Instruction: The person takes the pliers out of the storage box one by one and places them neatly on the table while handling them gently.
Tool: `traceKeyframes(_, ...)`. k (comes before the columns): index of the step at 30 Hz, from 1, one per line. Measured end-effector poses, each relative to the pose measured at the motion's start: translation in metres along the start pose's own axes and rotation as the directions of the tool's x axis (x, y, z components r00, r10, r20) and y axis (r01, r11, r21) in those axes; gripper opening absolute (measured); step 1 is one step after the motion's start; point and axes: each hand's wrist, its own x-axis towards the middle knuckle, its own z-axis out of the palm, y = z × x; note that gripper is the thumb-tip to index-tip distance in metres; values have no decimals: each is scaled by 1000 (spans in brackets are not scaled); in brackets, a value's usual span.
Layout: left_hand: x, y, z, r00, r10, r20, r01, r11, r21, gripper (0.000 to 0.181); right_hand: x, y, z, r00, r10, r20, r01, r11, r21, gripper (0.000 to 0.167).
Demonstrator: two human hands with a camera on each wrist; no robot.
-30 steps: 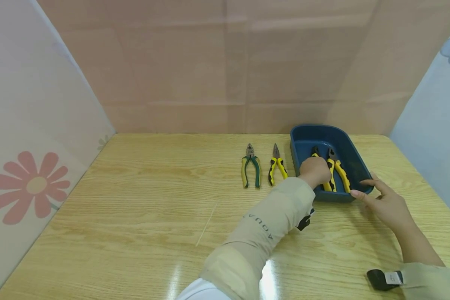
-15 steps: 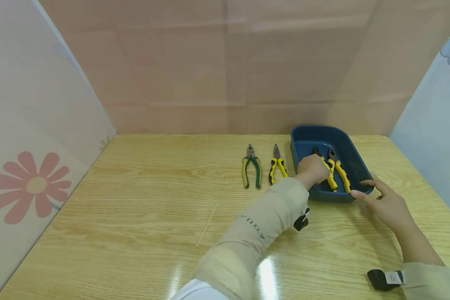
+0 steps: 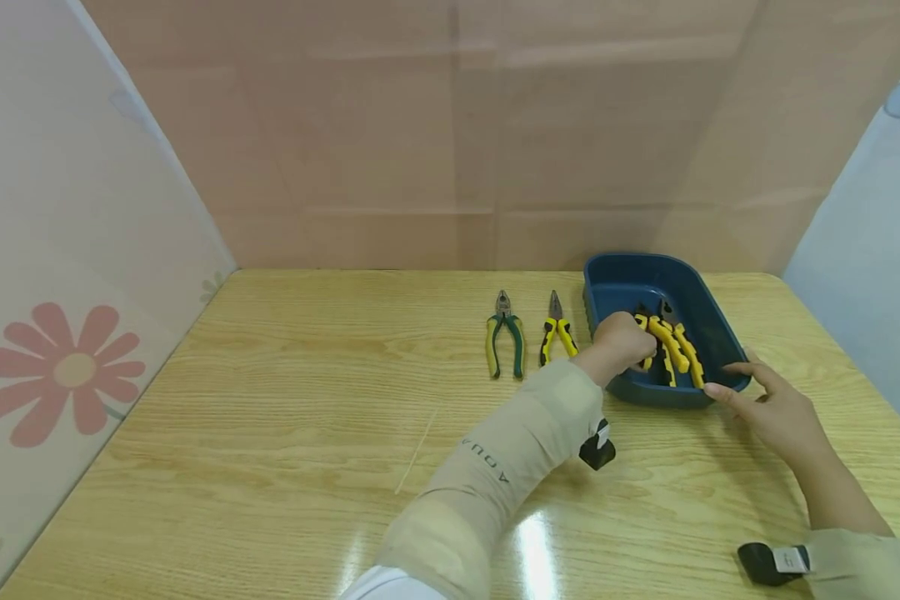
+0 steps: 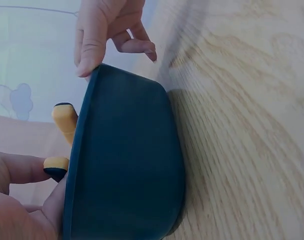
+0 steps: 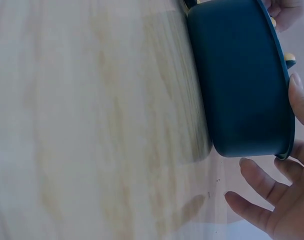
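Note:
In the head view my left hand (image 3: 625,337) reaches over the left wall of a dark blue plastic tray (image 3: 663,398). It holds a pair of pliers with yellow and black handles (image 3: 667,342); in the left wrist view, thumb and finger meet around a handle end (image 4: 56,167). A second pair of yellow-handled pliers (image 3: 690,358) lies just right of it in the tray, and the handles overlap. The held pliers' jaws are partly covered. My right hand (image 3: 780,412) grips the tray's near right corner, thumb on the rim, with some fingers spread outside it in the right wrist view.
Left of the tray, green-and-yellow pliers (image 3: 504,337) and yellow-and-black long-nose pliers (image 3: 557,329) lie on the wooden table (image 3: 285,400), jaws pointing away. A brown-pink backdrop (image 3: 390,150) rises behind the table, with pale walls at both sides.
My left hand has shifted slightly left inside the tray. The handles of the pliers it holds have swung over toward the second pair. My right hand stays on the tray corner.

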Motion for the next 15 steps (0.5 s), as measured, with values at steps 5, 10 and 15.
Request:
traceKeyframes(5, -1, -3, -1, 1000, -13, 28, 18, 978, -208, 24, 0, 0, 0, 1000, 13, 5, -13, 1000, -6, 63)
traceKeyframes(10, -3, -2, -1, 995, -76, 65, 97, 892, -442, 37, 2, 4, 0, 1000, 13, 7, -13, 1000, -3, 63)
traceKeyframes(15, -6, -2, -4, 994, -103, 42, 109, 823, -558, 20, 3, 7, 1, 1000, 31, -3, -31, 999, -18, 62)
